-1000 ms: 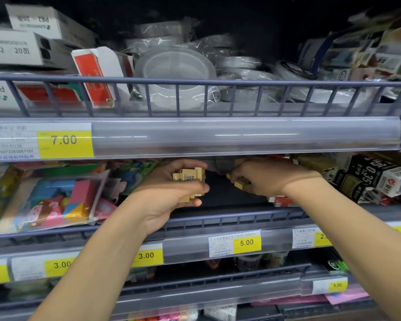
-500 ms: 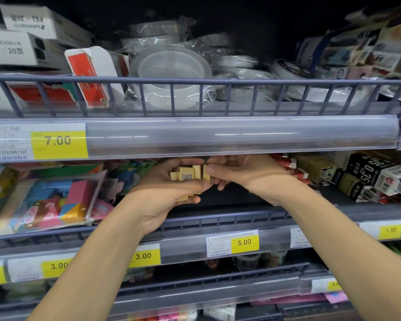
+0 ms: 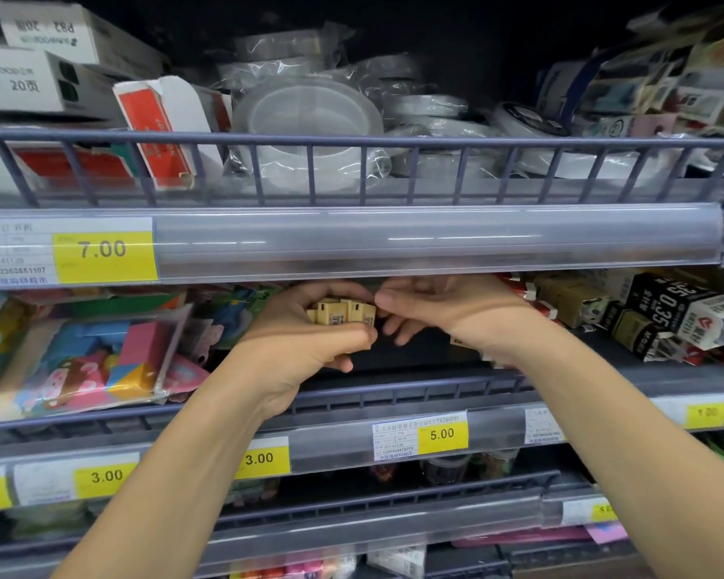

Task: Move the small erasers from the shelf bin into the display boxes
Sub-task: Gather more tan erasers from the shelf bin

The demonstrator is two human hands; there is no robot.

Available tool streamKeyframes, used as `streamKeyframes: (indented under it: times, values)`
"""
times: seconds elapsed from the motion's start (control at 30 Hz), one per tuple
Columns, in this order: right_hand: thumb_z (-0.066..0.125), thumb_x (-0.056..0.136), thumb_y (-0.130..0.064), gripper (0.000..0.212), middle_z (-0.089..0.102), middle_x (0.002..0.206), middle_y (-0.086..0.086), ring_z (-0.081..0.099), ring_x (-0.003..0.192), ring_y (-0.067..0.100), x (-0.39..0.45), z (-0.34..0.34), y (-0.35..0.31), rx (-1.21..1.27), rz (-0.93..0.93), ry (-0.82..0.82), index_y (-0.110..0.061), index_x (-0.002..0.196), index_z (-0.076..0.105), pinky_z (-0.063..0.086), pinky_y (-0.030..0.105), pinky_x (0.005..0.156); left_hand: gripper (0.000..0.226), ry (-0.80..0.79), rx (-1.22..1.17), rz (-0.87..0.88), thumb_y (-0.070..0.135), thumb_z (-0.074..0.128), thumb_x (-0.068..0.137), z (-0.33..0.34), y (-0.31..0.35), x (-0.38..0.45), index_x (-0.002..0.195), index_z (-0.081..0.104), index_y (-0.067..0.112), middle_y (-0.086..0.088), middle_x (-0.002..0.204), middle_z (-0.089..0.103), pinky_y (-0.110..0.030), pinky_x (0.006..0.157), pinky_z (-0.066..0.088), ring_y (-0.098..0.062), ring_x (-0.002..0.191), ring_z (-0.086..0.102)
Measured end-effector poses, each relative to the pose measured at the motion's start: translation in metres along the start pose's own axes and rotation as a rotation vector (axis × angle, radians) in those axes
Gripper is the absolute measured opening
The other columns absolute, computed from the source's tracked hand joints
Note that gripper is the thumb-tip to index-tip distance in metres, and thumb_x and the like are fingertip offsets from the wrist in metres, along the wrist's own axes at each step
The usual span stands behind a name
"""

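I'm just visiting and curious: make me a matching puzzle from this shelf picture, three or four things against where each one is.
Things:
1. small erasers
2. clear tape rolls
3. 7.00 price tag
4. colourful packets

Places:
A. top shelf, behind the rail
B. left of the hands
C. in the left hand
D. front edge of the top shelf

Pairs: 1-C, 2-A, 3-D, 4-B

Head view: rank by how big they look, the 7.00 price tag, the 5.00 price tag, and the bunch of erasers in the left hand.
1. 7.00 price tag, clearly largest.
2. and 3. Bunch of erasers in the left hand and 5.00 price tag look alike; fingers hide part of the erasers, so I won't rank them.
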State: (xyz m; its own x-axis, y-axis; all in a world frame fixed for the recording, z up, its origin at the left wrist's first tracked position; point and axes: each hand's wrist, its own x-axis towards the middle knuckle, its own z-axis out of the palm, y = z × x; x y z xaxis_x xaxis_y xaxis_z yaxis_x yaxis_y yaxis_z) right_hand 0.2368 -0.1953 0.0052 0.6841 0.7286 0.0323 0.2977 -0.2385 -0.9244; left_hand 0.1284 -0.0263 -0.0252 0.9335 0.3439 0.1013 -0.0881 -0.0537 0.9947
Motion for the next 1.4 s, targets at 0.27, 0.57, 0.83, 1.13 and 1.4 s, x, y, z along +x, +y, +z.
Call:
streamKeyframes:
  times: [0.27,0.57,0.83,1.13,1.4]
  values:
    - [0.067,0.093,-0.031,0.020,0.059,0.096,-0.022,0.057,0.087,0.005,0.000,-0.061,0.015,-0.897,0.147,-0.033,-0.036,0.112,0.063,0.042,0.019,0.072,0.038,-0.013,-0.029,-0.046,0.019,0.088,0.056,-0.002,-0.002,0.003,0.092,0.083,0.031,0.009,0.074,0.076,-0.023,0.057,0.053,-0.006,0.069,0.071]
    - [0.062,0.092,-0.024,0.024,0.066,0.110,-0.007,0.061,0.096,0.017,0.007,-0.048,0.021,-1.165,0.151,-0.021,-0.030,0.115,0.067,0.049,0.025,0.073,0.034,0.000,-0.024,-0.069,0.012,0.089,0.067,-0.002,0.001,0.003,0.093,0.083,0.033,0.005,0.082,0.080,-0.023,0.059,0.054,-0.010,0.080,0.076]
    - [0.058,0.095,-0.044,0.011,0.071,0.083,-0.014,0.065,0.079,0.002,-0.002,-0.033,0.024,-0.612,-0.039,0.218,-0.038,0.100,0.065,0.051,0.021,0.067,0.033,0.051,-0.105,-0.035,0.009,0.090,0.067,-0.002,0.003,-0.001,0.091,0.084,0.030,0.005,0.080,0.078,-0.021,0.056,0.052,-0.009,0.075,0.073]
    - [0.060,0.096,-0.016,0.017,0.076,0.095,0.009,0.065,0.070,0.033,-0.064,0.010,0.021,0.108,-0.317,0.197,-0.018,0.113,0.066,0.052,0.027,0.057,0.036,-0.087,-0.192,0.115,0.013,0.087,0.067,-0.005,0.004,-0.047,0.101,0.082,0.026,-0.003,0.087,0.076,-0.023,0.054,0.050,-0.016,0.074,0.068]
    - [0.060,0.097,-0.014,0.020,0.075,0.094,0.009,0.062,0.068,0.027,-0.145,0.063,0.091,0.207,-0.115,0.218,-0.023,0.112,0.069,0.051,0.026,0.061,0.043,-0.225,-0.205,0.000,0.026,0.088,0.067,-0.013,-0.062,-0.112,0.109,0.078,0.028,-0.003,0.085,0.072,-0.024,0.056,0.051,-0.028,0.075,0.066]
